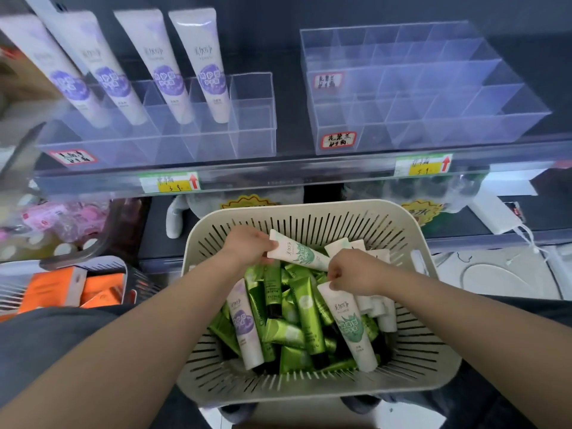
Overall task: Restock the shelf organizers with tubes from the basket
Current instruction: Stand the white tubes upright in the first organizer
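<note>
Head view: your left hand [247,247] grips the end of a white-and-green tube [301,253] above the basket [309,210], below the shelf. Your right hand [353,274] pinches the end of a second tube [348,326] lying on the pile. Such end-only holds could let a tube slip or swing wide of the clear organizer [433,103]. Your fingertips are hidden, and the shelf labels are too blurred to read.

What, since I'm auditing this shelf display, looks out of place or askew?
The four purple-label tubes in the left organizer lean at a slant rather than standing upright. The right organizer holds no tubes. In the basket, a lone purple-label tube lies among green ones.
</note>
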The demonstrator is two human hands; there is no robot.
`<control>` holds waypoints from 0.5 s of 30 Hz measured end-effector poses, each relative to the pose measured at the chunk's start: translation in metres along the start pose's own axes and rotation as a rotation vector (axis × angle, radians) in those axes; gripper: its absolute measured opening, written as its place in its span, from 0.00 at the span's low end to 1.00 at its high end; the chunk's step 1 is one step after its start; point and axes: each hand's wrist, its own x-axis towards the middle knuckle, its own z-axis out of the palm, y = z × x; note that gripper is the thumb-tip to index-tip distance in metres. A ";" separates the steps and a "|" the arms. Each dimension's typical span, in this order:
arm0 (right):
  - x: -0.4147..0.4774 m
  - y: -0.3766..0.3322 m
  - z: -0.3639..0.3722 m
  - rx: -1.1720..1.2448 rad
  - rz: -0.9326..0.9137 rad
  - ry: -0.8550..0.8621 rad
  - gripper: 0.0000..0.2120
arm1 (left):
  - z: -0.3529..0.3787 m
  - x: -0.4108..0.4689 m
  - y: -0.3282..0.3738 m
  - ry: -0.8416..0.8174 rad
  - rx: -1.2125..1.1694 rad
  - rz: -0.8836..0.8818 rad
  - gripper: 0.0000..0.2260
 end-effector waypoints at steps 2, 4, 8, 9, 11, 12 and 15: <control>-0.006 -0.003 -0.003 0.000 -0.014 -0.003 0.12 | 0.000 -0.008 0.003 -0.001 0.032 0.051 0.05; -0.012 -0.007 -0.005 -0.008 -0.025 0.004 0.12 | -0.002 -0.015 0.006 0.008 0.079 0.101 0.05; -0.025 -0.017 -0.014 -0.036 -0.052 0.067 0.11 | -0.011 -0.033 0.012 0.012 0.159 0.184 0.06; -0.027 -0.020 -0.017 -0.040 -0.062 0.083 0.11 | -0.015 -0.038 0.014 0.012 0.176 0.199 0.07; -0.033 -0.029 -0.024 -0.040 -0.083 0.117 0.11 | -0.023 -0.048 0.018 0.020 0.217 0.235 0.06; -0.036 -0.034 -0.027 -0.039 -0.093 0.137 0.10 | -0.027 -0.053 0.021 0.030 0.244 0.256 0.04; -0.044 -0.052 -0.036 -0.040 -0.129 0.205 0.08 | -0.042 -0.071 0.029 0.070 0.334 0.346 0.01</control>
